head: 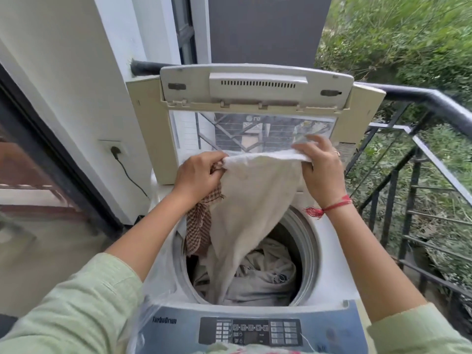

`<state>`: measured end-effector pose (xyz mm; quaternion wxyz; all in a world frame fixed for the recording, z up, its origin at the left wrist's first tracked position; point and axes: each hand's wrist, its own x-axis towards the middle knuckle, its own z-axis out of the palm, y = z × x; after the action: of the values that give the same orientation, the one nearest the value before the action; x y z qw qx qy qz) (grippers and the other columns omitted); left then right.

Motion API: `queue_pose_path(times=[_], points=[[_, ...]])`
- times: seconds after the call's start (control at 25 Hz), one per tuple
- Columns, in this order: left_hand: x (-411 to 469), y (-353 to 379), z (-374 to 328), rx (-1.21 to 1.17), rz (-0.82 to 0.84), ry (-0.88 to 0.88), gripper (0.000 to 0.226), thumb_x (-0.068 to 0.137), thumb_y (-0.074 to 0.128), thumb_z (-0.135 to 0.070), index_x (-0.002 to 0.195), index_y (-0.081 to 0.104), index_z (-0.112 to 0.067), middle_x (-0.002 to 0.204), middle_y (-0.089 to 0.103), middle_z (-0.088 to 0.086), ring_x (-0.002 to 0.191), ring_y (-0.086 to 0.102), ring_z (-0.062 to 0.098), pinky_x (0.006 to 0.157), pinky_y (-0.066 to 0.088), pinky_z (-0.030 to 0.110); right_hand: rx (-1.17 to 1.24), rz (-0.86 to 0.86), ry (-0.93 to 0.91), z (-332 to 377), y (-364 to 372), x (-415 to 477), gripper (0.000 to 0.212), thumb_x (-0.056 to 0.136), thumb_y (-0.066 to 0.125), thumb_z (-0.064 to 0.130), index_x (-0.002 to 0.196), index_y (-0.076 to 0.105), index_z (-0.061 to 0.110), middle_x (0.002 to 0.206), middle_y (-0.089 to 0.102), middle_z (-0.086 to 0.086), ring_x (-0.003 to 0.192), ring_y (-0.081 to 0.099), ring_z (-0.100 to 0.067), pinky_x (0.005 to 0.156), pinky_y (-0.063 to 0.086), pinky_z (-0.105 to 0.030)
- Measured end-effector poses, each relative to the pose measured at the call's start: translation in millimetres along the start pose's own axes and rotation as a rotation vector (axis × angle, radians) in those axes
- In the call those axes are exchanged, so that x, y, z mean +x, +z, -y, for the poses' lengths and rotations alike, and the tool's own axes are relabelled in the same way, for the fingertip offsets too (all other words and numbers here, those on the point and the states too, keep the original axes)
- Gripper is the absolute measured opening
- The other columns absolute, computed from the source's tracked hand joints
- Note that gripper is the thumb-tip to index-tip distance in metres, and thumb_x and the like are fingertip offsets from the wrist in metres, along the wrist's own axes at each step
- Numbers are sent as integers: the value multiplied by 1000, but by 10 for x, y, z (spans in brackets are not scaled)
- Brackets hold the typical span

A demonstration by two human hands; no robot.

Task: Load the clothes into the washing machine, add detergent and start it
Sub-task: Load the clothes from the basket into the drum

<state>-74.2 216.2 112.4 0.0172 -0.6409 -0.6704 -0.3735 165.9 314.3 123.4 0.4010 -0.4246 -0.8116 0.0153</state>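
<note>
A top-loading washing machine stands in front of me with its lid folded up. Above the open drum I hold a cream cloth stretched between both hands. My left hand grips its left corner together with a brown checked cloth that hangs down into the drum. My right hand pinches the cream cloth's right corner. The lower end of the cream cloth reaches into the drum, where pale crumpled clothes lie. The control panel is at the near edge.
A black metal railing runs along the right with green plants beyond. On the left wall a plug sits in a socket with its cord trailing down. Clear plastic film drapes over the machine's left front corner.
</note>
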Motion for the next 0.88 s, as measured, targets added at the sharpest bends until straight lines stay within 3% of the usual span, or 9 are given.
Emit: queue_pose_path(times=[0.08,0.12,0.2,0.28,0.4,0.52,0.64,0.76,0.88], points=[[-21,-33,2,26,118,3,26,81,50,-33,99,67,-24,94,70,-2,87,63,25,67,49,35,88,-88,-140,80,-30,-165,42,80,43,-5,111,68,9,128,58,-12,111,57,-26,98,45,-39],[-69,-44,32,101,304,-10,25,83,54,-30,104,67,-26,97,69,-2,91,61,23,70,47,33,71,36,-180,104,-1,-306,44,81,43,-6,114,67,9,127,59,-12,108,58,-22,98,45,-35],[-215,-70,148,271,709,-54,29,82,64,-28,110,65,-29,108,66,-3,101,58,19,80,46,32,-44,692,-136,158,93,-625,44,84,45,-6,121,62,10,122,62,-12,103,61,-21,87,49,-27],[-370,-80,323,251,838,-126,28,79,70,-35,106,67,-28,110,64,-4,104,56,16,85,45,32,-291,1449,-158,137,259,-1008,44,85,46,-4,126,59,8,124,61,-13,109,59,-26,85,45,-27],[-425,-205,411,144,673,-180,44,84,57,-55,93,67,-13,90,64,0,87,57,17,73,43,32,-405,1874,-199,121,427,-1300,51,83,62,9,133,53,14,132,56,-9,115,56,-27,93,48,-30],[-387,-393,356,-19,374,-140,78,81,30,-73,85,60,-2,70,58,1,68,54,13,68,42,30,-251,1587,-166,170,534,-1090,60,83,66,22,139,43,20,134,53,-3,120,54,-27,99,46,-35],[-396,-521,193,-175,190,-133,60,87,26,-66,71,50,-14,53,45,-11,54,45,-2,54,32,14,69,1035,-137,431,664,-858,60,82,68,31,137,46,19,133,54,-2,121,51,-19,100,41,-29],[-441,-592,74,-208,94,-118,53,87,23,-65,69,42,-19,54,37,-11,52,40,0,52,29,16,513,996,91,943,856,-938,81,63,75,61,131,50,23,127,54,4,113,52,-8,96,45,-26],[-486,-658,128,-162,17,-146,61,89,24,-64,75,43,-7,56,36,-8,50,38,1,51,29,17,553,851,134,1237,1187,-1226,42,73,69,51,96,64,16,92,67,0,85,60,-14,76,50,-33]])
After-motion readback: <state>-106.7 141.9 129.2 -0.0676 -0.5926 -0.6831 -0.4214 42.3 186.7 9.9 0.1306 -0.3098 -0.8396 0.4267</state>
